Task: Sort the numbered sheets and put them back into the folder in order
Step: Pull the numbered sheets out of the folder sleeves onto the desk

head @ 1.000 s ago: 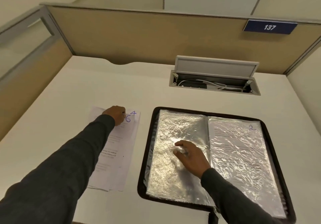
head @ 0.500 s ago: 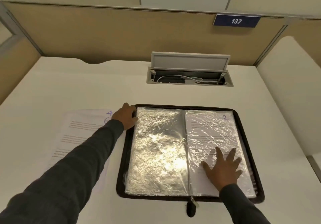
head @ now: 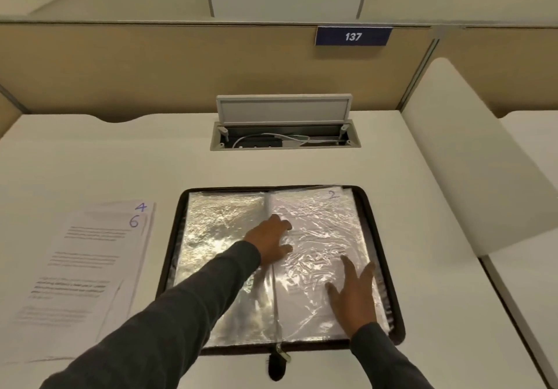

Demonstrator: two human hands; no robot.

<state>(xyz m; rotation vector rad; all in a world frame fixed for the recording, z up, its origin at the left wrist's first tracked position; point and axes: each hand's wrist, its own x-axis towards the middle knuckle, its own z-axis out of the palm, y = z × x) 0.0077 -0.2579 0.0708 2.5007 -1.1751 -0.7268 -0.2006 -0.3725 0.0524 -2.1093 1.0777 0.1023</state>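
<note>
A black zip folder [head: 395,292] lies open on the desk with shiny plastic sleeves. Its right-hand sleeve holds the sheet marked 2 [head: 320,225]; the left sleeve [head: 217,231] looks empty. My left hand [head: 268,242] reaches across the spine and rests with spread fingers on the inner edge of the right sleeve. My right hand [head: 354,296] presses flat on the lower part of that same sleeve. Left of the folder lies a stack of loose sheets [head: 90,268], the top one marked 6, with the one marked 4 peeking out above it.
An open cable hatch [head: 283,129] with a raised lid and white cables sits in the desk behind the folder. Beige partition walls close the back, one bearing a blue plate numbered 137 [head: 352,36]. A white divider [head: 465,159] bounds the right side.
My left hand left the loose sheets, passed the folder's left edge and now lies on the right sleeve. My right hand moved from the left sleeve onto the right one.
</note>
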